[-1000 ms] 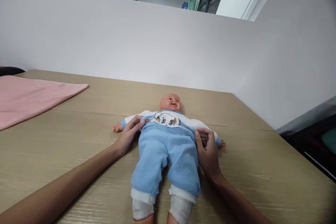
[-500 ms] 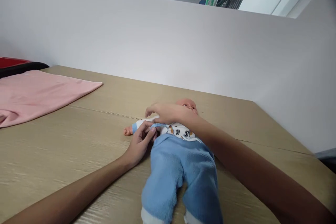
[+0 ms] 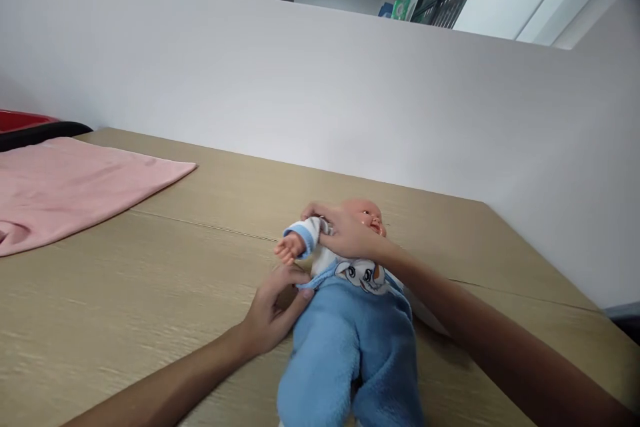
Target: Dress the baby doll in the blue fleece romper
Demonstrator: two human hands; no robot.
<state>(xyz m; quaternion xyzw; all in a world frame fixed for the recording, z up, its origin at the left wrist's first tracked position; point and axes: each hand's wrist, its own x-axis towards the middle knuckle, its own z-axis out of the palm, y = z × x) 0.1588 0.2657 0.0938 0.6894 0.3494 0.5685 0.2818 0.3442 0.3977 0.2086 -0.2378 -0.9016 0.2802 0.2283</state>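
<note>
A baby doll [image 3: 367,220] in a white top and fluffy blue trousers [image 3: 350,353] lies on its back on the wooden table [image 3: 150,293], head away from me. My right hand [image 3: 345,232] reaches across its chest and grips the doll's arm by the white sleeve [image 3: 307,233], lifting it off the table. My left hand [image 3: 275,310] pinches the hem of the top at the trousers' waistband on the doll's near side. The doll's feet are out of view.
A pink cloth [image 3: 70,187] lies spread at the table's left. Behind it are a red and a black edge [image 3: 30,128]. A white partition wall [image 3: 300,93] runs along the back and right of the table.
My right hand moved from the doll's far side across its chest and raised the doll's arm. My left hand slid down to the waistband. The doll has tilted slightly.
</note>
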